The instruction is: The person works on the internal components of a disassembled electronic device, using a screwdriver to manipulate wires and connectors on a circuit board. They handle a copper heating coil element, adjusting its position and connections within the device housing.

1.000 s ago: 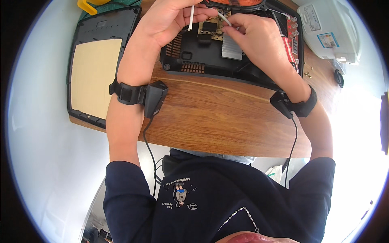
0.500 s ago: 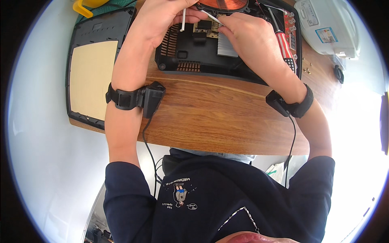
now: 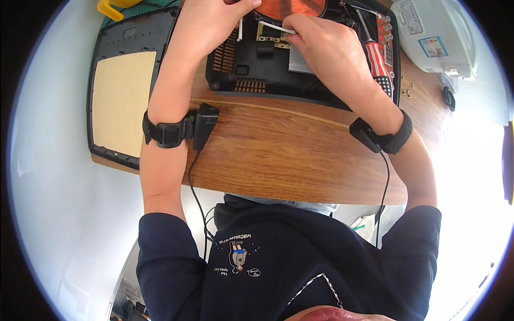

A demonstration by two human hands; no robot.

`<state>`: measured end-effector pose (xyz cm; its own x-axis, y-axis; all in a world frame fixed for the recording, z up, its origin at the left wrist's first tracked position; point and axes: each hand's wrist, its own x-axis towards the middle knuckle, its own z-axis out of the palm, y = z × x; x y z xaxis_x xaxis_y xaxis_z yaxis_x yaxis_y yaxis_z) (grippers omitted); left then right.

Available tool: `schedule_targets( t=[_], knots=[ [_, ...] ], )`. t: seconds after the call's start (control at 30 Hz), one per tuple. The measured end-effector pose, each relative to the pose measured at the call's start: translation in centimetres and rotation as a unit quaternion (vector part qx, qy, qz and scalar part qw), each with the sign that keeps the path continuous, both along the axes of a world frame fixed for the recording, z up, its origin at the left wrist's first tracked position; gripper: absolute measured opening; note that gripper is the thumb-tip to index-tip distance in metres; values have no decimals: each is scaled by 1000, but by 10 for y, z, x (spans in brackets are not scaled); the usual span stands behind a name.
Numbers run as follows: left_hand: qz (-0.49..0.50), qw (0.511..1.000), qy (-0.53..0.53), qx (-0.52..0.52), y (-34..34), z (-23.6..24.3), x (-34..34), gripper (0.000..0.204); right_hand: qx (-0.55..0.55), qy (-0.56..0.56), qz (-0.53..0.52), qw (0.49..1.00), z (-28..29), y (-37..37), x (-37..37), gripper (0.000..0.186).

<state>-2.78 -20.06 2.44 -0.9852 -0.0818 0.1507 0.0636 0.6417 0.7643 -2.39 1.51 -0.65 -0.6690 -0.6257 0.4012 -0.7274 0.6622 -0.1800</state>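
Right hand (image 3: 332, 45) is pinched around a white lead (image 3: 276, 27), which is held across the circuit board (image 3: 265, 48) inside the black induction-cooker base (image 3: 276, 75). Over the base's far left part the left hand (image 3: 211, 24) is curled, its thumb by the copper coil (image 3: 292, 7); whether anything is gripped there cannot be told. Below it a second white lead (image 3: 240, 31) is seen. Along the base's right side a screwdriver (image 3: 376, 58) is laid. Left of the base a black cover (image 3: 131, 48) is placed; right of it, small screws (image 3: 408, 92) are scattered on the wooden tabletop (image 3: 289, 144).

Both forearms (image 3: 171, 99) forward and inward, left hand (image 3: 210, 24) partly cropped, right hand (image 3: 327, 47) in a pinch.
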Motion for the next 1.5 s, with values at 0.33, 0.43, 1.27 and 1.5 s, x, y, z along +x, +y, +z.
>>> schedule_targets(
  t=[0.33, 0.43, 1.27, 1.5],
  knots=[
    [-31, 937, 262, -231, 0, -3, 11, 36, 4, 16, 29, 999, 8, 0, 2, 19],
    [-141, 951, 237, -139, 3, 6, 13, 24, 7, 11, 21, 1000, 6, 1, 2, 21],
    [-318, 933, 140, -95, -2, -10, -9, 12, -69, -61, -13, 996, 30, 13, 10, 19],
    [-358, 917, 167, -60, -16, -50, -31, 23, -216, 33, -172, 960, 88, 103, 26, 16]
  ],
)
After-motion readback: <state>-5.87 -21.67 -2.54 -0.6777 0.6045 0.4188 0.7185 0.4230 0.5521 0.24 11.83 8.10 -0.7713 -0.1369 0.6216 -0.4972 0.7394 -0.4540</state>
